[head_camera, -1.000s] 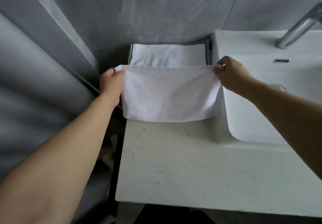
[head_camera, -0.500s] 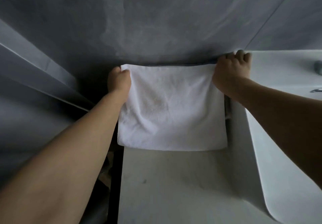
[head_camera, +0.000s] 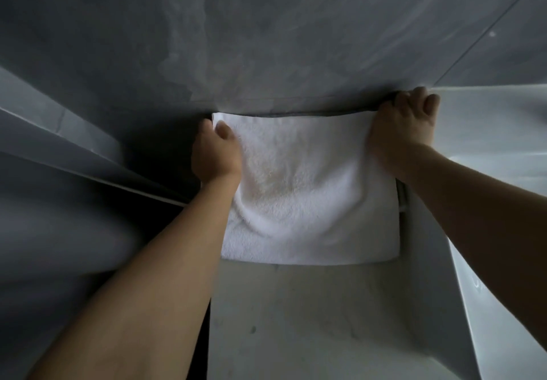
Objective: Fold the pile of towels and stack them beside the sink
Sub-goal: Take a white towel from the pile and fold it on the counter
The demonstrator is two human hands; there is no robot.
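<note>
Head view: folded towel (head_camera: 310, 190), held aloft a second ago, now laid on tabletop (head_camera: 296, 320) beside sink (head_camera: 485, 131); far corners pinched by left hand (head_camera: 214, 154) and right hand (head_camera: 402, 131), each grip clamped; release judged next.

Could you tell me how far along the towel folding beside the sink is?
Done: a folded white towel lies flat on the counter against the wall, left of the sink. In hand: the left hand and right hand grip its far corners, setting it down. Left: releasing it; no unfolded towels are in view, so I cannot tell how many remain.
</note>
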